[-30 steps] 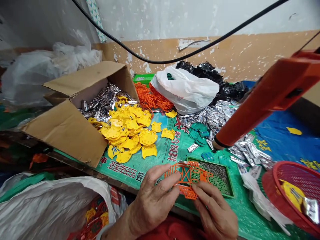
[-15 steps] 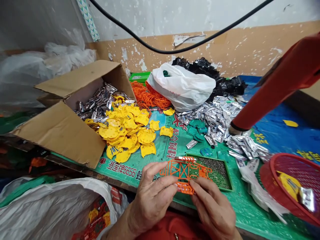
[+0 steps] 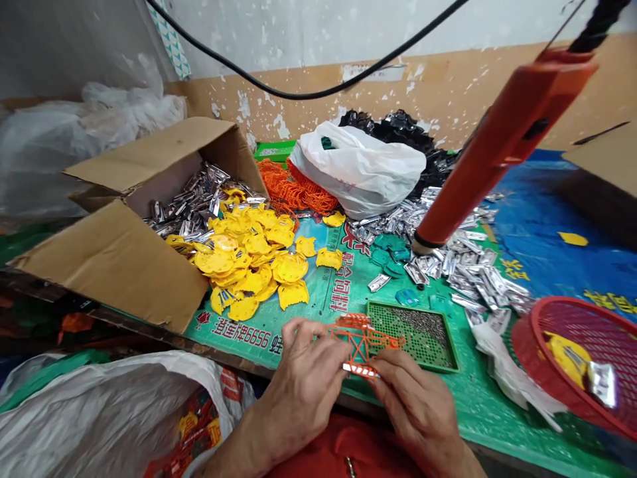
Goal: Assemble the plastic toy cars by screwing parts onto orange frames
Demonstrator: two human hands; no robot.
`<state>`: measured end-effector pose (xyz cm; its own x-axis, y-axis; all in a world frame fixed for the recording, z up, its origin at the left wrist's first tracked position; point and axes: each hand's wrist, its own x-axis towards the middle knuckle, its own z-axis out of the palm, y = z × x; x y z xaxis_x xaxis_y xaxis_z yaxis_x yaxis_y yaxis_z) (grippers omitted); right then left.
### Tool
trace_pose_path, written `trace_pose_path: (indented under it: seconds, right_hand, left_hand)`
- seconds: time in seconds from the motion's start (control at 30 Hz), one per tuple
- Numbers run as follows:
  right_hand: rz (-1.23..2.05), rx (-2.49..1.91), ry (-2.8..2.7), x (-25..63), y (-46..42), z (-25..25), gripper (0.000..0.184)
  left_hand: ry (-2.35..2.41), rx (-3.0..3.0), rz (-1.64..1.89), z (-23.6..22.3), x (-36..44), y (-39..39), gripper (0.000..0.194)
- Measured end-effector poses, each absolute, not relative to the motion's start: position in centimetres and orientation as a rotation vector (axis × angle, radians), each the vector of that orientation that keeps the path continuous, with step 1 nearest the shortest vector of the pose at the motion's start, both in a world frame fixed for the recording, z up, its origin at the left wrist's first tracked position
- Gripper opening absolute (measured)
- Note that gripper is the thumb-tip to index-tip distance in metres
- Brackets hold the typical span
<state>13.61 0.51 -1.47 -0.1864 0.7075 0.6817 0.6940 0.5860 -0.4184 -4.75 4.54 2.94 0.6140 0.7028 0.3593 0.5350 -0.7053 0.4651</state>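
An orange plastic lattice frame point(image 3: 359, 346) is held at the near edge of the table, between my two hands. My left hand point(image 3: 306, 372) is closed on its left end, thumb and fingers pinching the near corner. My right hand point(image 3: 421, 395) grips the near right side with bent fingers. Along the near side, between both sets of fingertips, lies a shiny silver strip point(image 3: 361, 370). Just behind the frame is a green tray point(image 3: 454, 355) with many small dark screws point(image 3: 423, 325). My fingers hide both near corners of the frame.
A red electric screwdriver point(image 3: 502, 139) hangs over silver parts point(image 3: 478, 272) at right. Yellow parts point(image 3: 259, 245) spill beside an open cardboard box point(image 3: 124, 265). A white bag point(image 3: 358, 169) and orange parts point(image 3: 298, 189) are behind. A red basket point(image 3: 527, 358) stands right.
The orange frame has been turned; a silver strip now shows along its near side, where orange was seen before. The hanging screwdriver has swung left, and the view has shifted slightly.
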Motion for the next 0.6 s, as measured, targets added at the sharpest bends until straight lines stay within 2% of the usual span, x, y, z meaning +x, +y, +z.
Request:
trace_pose_path:
  seconds: [0.17,0.33,0.43,0.53,0.6]
  right_hand:
    - [0.478,-1.098,-2.014,13.1,0.0,-0.1,0.017]
    - [0.752,-1.259,-1.961,12.4,0.2,1.2,0.024]
    - [1.068,-1.313,-1.708,12.3,1.1,1.0,0.010]
    - [1.112,-1.343,-1.519,12.2,2.2,-0.2,0.029]
    - [1.030,-1.371,-1.503,11.9,3.0,-1.2,0.034]
  left_hand:
    - [0.815,2.439,0.310,4.7,-5.2,4.6,0.017]
    - [0.676,2.253,0.268,4.1,-6.0,5.1,0.021]
    - [0.766,2.118,0.276,3.1,-6.1,5.5,0.020]
    - [0.869,1.929,0.315,2.2,-6.0,6.2,0.021]
    - [0.911,1.778,0.333,1.7,-5.9,6.7,0.021]
